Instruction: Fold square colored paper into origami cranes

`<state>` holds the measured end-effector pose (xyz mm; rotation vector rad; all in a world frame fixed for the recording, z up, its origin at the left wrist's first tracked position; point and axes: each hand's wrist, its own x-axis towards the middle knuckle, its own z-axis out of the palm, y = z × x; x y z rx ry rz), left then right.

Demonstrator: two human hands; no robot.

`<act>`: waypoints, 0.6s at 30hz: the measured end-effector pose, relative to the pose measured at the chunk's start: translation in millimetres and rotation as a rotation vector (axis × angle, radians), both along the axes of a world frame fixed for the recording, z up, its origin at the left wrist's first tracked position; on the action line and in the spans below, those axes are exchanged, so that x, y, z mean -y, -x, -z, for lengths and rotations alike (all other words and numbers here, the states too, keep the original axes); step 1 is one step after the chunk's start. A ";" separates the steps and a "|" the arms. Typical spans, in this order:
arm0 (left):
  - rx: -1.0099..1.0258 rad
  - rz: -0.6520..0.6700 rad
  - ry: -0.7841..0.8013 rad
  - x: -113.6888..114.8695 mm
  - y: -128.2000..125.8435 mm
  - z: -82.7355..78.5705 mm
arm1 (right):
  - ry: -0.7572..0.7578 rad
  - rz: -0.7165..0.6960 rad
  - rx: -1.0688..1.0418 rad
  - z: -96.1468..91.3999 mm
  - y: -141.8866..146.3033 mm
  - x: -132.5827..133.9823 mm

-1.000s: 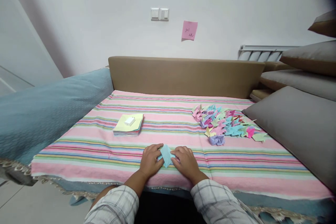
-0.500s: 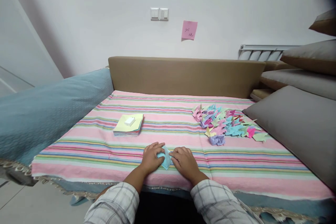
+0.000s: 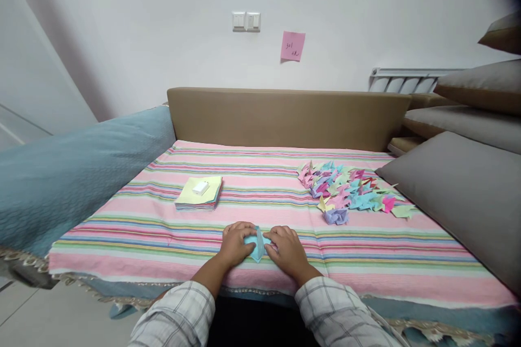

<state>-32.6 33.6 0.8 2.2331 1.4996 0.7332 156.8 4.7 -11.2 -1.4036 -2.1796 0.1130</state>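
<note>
A light blue sheet of origami paper (image 3: 258,246), partly folded into a narrow diamond, lies on the striped cloth between my hands. My left hand (image 3: 236,244) presses on its left side, with the thumb and fingers closed at that edge. On the other side, my right hand (image 3: 285,248) pinches a blue flap that sticks out to the right between thumb and index finger. The fingers cover parts of the paper's left and right sides.
A stack of coloured paper (image 3: 195,200) with a white charger-like block (image 3: 201,188) on top sits at the left. Several folded paper cranes (image 3: 345,190) are heaped at the right, beside a grey cushion (image 3: 459,190). A brown backrest (image 3: 285,118) runs along the back.
My right hand now holds a flap drawn out to the right of the blue paper. The left hand stays in nearly the same place.
</note>
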 end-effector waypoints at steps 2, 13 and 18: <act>0.010 0.006 0.014 -1.6 -2.4 0.1 | 0.008 -0.001 -0.016 -0.2 -0.3 0.1; 0.054 -0.050 -0.017 -2.3 -15.1 -2.7 | 0.029 -0.016 -0.049 0.7 -1.3 -0.6; 0.003 -0.040 -0.064 -2.6 -16.2 -4.2 | 0.012 -0.016 -0.052 1.2 -1.9 -0.9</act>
